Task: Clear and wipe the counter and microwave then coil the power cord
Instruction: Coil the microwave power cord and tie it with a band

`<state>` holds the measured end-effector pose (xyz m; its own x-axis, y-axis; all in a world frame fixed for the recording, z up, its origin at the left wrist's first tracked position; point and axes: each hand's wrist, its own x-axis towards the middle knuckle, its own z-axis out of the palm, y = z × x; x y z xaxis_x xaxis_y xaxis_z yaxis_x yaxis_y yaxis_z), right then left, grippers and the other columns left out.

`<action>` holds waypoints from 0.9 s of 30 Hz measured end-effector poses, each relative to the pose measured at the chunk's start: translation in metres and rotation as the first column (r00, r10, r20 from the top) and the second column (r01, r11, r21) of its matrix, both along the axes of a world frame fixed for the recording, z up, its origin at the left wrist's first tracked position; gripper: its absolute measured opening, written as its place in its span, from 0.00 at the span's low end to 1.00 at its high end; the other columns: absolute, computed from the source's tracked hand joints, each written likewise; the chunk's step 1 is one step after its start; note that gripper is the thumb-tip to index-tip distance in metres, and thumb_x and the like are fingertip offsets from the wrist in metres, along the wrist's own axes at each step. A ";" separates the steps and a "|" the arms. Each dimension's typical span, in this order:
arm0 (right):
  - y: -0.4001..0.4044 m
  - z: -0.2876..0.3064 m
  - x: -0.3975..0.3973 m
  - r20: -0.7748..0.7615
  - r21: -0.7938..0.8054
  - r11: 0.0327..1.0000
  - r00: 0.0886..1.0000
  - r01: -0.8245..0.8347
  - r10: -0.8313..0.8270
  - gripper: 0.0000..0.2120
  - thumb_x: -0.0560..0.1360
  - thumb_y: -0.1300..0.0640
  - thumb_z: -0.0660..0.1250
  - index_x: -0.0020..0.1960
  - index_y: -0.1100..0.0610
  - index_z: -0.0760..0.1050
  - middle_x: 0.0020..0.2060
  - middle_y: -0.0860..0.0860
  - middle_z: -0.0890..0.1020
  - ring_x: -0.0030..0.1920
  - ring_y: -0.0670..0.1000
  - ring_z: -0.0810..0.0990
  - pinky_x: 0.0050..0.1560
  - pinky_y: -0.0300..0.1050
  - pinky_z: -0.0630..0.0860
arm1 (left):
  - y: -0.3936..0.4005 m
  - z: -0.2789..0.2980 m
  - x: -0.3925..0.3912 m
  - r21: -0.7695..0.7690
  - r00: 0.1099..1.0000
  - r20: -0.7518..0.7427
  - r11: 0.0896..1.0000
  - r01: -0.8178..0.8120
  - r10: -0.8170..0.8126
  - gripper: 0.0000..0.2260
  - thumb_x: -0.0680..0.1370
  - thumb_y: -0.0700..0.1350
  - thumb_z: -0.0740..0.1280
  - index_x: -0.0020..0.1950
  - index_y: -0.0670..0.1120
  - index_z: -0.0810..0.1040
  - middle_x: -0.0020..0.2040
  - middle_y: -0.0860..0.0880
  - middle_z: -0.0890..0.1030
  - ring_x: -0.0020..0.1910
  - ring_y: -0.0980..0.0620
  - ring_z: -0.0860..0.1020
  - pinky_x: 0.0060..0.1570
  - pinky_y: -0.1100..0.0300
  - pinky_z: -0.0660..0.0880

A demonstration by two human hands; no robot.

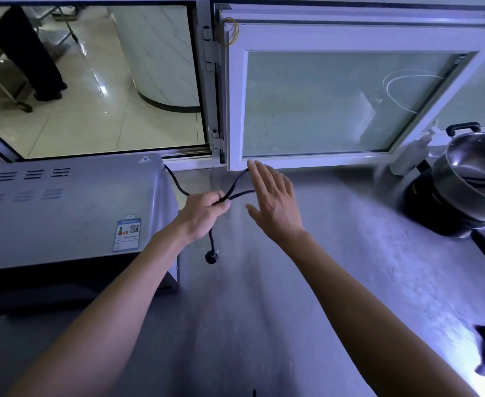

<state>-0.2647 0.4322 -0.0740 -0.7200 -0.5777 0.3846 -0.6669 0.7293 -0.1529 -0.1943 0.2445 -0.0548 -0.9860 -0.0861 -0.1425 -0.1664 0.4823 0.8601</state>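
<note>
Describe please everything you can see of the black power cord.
The power cord is black, thin and flexible, seemingly rubber-coated. It comes from behind the right rear of the microwave and runs to the left hand, which grips it where the strands cross. Beyond the grip a loop reaches towards the open right hand and passes behind its fingers. The free end hangs below the left hand, with its plug dangling just above the steel counter.

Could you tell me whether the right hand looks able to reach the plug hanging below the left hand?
Probably yes: the right hand is open beside the left hand, and only bare counter lies between it and the plug.
</note>
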 end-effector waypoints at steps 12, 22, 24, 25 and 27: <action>-0.013 -0.001 0.006 0.023 -0.099 0.989 0.994 -0.107 0.109 0.38 0.73 0.49 0.69 0.78 0.60 0.61 0.70 0.55 0.74 0.68 0.57 0.73 0.67 0.55 0.70 | 0.008 0.004 0.001 0.058 0.996 -0.088 0.998 0.022 -0.017 0.19 0.72 0.57 0.70 0.30 0.52 0.65 0.27 0.58 0.63 0.28 0.56 0.62 0.30 0.62 0.60; -0.010 0.009 0.006 -0.106 -0.190 0.979 0.993 -0.073 0.054 0.12 0.73 0.62 0.71 0.56 0.62 0.80 0.48 0.55 0.85 0.47 0.59 0.83 0.48 0.53 0.79 | -0.003 -0.003 0.007 -0.038 0.991 -0.118 0.997 0.061 -0.065 0.09 0.71 0.52 0.72 0.37 0.51 0.75 0.34 0.52 0.76 0.34 0.52 0.73 0.40 0.57 0.70; -0.010 0.011 0.007 -0.062 -0.175 0.984 0.998 -0.043 0.033 0.08 0.74 0.63 0.68 0.52 0.61 0.81 0.42 0.54 0.84 0.41 0.59 0.82 0.41 0.52 0.78 | -0.003 -0.001 0.008 -0.055 0.987 -0.149 0.997 0.059 -0.067 0.06 0.72 0.52 0.71 0.41 0.50 0.79 0.37 0.49 0.79 0.38 0.48 0.76 0.41 0.58 0.71; -0.010 0.012 0.008 -0.030 -0.159 0.987 0.999 -0.023 0.018 0.07 0.75 0.62 0.66 0.51 0.60 0.80 0.40 0.54 0.83 0.39 0.59 0.80 0.37 0.52 0.78 | -0.003 0.000 0.009 -0.065 0.984 -0.166 0.996 0.052 -0.062 0.06 0.73 0.51 0.70 0.41 0.50 0.79 0.37 0.48 0.79 0.38 0.46 0.75 0.40 0.58 0.70; -0.009 0.015 0.010 0.021 -0.138 0.990 1.000 -0.001 0.004 0.05 0.77 0.60 0.65 0.51 0.59 0.79 0.35 0.53 0.80 0.35 0.60 0.75 0.30 0.52 0.76 | -0.003 0.001 0.010 -0.082 0.976 -0.211 0.996 0.028 -0.045 0.06 0.76 0.50 0.69 0.40 0.51 0.78 0.34 0.51 0.76 0.34 0.51 0.72 0.37 0.63 0.66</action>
